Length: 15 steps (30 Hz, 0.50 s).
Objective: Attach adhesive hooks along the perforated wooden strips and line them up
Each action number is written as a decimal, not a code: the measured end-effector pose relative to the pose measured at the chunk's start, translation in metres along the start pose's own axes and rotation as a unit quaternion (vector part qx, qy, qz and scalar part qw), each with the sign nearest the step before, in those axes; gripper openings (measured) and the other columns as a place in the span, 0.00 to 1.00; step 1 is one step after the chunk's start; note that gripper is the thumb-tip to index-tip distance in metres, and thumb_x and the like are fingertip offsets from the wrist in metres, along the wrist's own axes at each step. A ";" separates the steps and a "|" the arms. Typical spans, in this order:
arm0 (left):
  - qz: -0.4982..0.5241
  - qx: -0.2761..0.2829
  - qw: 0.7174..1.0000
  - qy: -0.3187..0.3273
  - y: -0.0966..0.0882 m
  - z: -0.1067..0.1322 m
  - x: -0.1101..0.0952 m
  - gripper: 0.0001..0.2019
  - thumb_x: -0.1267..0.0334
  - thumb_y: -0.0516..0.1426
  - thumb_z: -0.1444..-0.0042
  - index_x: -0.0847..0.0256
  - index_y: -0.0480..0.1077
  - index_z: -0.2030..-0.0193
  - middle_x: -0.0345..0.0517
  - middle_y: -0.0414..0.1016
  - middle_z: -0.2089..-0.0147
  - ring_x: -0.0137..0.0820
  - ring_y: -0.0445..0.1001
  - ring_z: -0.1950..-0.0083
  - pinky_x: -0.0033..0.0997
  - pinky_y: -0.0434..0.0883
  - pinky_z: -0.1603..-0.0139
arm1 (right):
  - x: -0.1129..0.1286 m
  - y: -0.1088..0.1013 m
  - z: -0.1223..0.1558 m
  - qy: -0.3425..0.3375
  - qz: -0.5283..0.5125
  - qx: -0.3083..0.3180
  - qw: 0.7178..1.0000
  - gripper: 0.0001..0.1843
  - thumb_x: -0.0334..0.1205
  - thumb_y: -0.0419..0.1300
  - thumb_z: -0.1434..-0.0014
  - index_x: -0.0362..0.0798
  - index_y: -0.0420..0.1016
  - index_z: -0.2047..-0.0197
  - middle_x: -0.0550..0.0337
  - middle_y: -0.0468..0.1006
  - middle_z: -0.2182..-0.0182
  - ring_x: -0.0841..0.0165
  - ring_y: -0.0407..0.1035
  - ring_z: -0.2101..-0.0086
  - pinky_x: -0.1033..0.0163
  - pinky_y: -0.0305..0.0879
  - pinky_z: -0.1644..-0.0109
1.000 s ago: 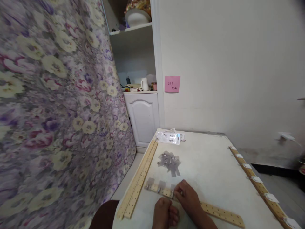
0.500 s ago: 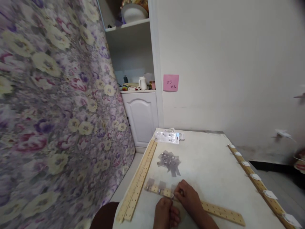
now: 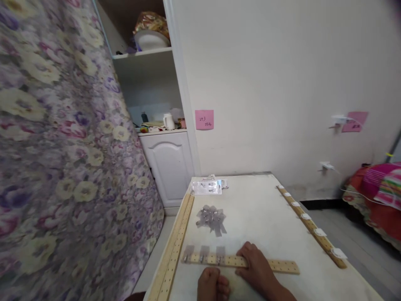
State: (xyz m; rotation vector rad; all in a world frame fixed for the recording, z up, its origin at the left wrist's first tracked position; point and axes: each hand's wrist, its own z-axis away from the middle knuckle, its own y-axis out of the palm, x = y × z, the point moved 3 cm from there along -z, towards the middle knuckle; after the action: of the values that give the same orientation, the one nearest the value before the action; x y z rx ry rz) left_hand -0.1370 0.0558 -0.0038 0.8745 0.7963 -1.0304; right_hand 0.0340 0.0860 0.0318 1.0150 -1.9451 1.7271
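A perforated wooden strip (image 3: 283, 266) lies crosswise near the front of the white table. My right hand (image 3: 255, 264) is closed over its middle, fingers at the far edge and thumb at the near edge. Toward its left end sit three small metal hooks on clear square plates (image 3: 204, 254). Just below the strip, apart from it, my left hand (image 3: 212, 285) is curled closed; whatever may be inside the fingers is hidden. Farther back rests a pile of similar clear pieces (image 3: 211, 218).
Perforated wooden strips (image 3: 175, 246) run along the table's left edge. Another strip (image 3: 316, 232), bearing several white pieces, lies along the right edge. A clear plastic package (image 3: 205, 187) lies at the back. A floral curtain (image 3: 62, 167) hangs at left.
My right hand has moved right from the third hook onto the strip's bare middle. The strip lies straighter across. The view has turned right, bringing a bed into sight.
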 end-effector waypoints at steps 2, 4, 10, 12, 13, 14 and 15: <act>-0.007 0.011 1.000 -0.005 0.001 0.002 -0.001 0.15 0.51 0.58 0.58 0.58 0.58 0.73 0.37 0.72 0.84 0.24 0.66 0.86 0.20 0.54 0.85 | 0.000 0.001 0.001 0.005 0.006 -0.005 1.000 0.10 0.33 0.60 0.58 0.50 0.72 0.68 0.60 0.73 0.65 0.64 0.64 0.60 0.62 0.57 0.56; -0.016 0.023 1.000 -0.006 0.001 0.003 0.000 0.17 0.49 0.59 0.59 0.57 0.58 0.73 0.37 0.72 0.84 0.23 0.66 0.86 0.20 0.53 0.85 | 0.002 0.002 0.000 0.011 0.006 -0.008 1.000 0.09 0.32 0.60 0.57 0.50 0.72 0.68 0.60 0.73 0.64 0.64 0.63 0.60 0.62 0.56 0.56; -0.024 0.046 0.999 -0.006 0.000 0.003 0.003 0.16 0.50 0.57 0.57 0.57 0.58 0.72 0.35 0.71 0.83 0.23 0.66 0.86 0.20 0.53 0.84 | 0.009 0.007 0.000 0.024 -0.005 -0.008 1.000 0.08 0.33 0.59 0.56 0.50 0.72 0.69 0.60 0.73 0.65 0.65 0.63 0.60 0.63 0.56 0.56; -0.040 0.057 0.998 -0.001 0.000 0.002 0.003 0.14 0.50 0.55 0.55 0.57 0.58 0.72 0.36 0.72 0.82 0.24 0.66 0.85 0.21 0.53 0.83 | 0.008 0.010 0.001 0.030 -0.003 -0.007 1.000 0.08 0.33 0.59 0.56 0.50 0.72 0.69 0.60 0.73 0.65 0.64 0.63 0.60 0.62 0.57 0.56; -0.061 0.058 0.996 0.010 0.000 0.001 0.003 0.14 0.50 0.55 0.54 0.57 0.58 0.72 0.37 0.72 0.81 0.25 0.66 0.85 0.22 0.53 0.83 | 0.007 0.011 0.001 0.032 -0.005 -0.004 0.999 0.08 0.33 0.59 0.57 0.50 0.71 0.69 0.60 0.73 0.65 0.64 0.64 0.60 0.62 0.57 0.56; -0.092 0.055 0.994 0.031 -0.001 0.001 0.003 0.13 0.50 0.54 0.53 0.56 0.59 0.72 0.37 0.71 0.82 0.25 0.66 0.85 0.23 0.54 0.82 | 0.005 0.011 0.000 0.033 -0.011 -0.003 0.999 0.09 0.33 0.59 0.57 0.50 0.71 0.69 0.60 0.73 0.65 0.64 0.64 0.60 0.62 0.57 0.56; -0.132 0.050 0.988 0.062 -0.002 0.000 0.002 0.13 0.50 0.54 0.53 0.56 0.59 0.73 0.37 0.71 0.83 0.26 0.66 0.84 0.24 0.56 0.81 | 0.003 0.011 -0.002 0.034 -0.021 -0.003 0.999 0.09 0.33 0.59 0.56 0.50 0.71 0.68 0.60 0.73 0.65 0.64 0.64 0.61 0.62 0.58 0.55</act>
State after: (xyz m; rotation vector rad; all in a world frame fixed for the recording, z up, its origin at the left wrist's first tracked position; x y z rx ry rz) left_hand -0.1379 0.0547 -0.0057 0.9410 0.9914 -1.2670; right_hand 0.0233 0.0867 0.0263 0.9746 -1.8720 1.7090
